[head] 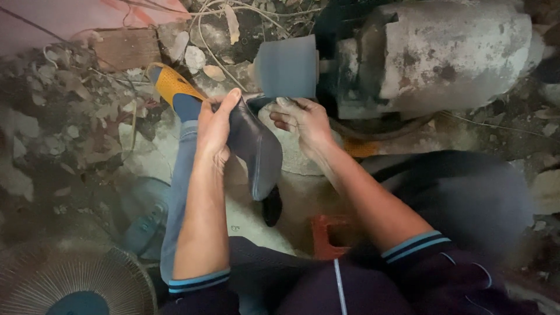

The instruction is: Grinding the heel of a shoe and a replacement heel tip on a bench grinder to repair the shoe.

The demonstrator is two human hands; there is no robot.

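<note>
Holding a dark leather boot [255, 149] up to the grey grinding drum [287, 67] of a rusty motor [443, 55]. Left hand [214, 131], grip clenched round the boot's side; right hand [303, 119], grip grasping its top edge, just under the drum. Fan [70, 280] near the left elbow.

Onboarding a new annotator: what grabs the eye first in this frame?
Centre frame, the left hand and right hand hold a dark leather shoe upper up against a grey cylindrical grinding wheel. That wheel sits on the shaft of a bulky, rust-stained grey motor at upper right. At upper left, a foot in a yellow perforated sandal rests on debris-strewn ground.
</note>
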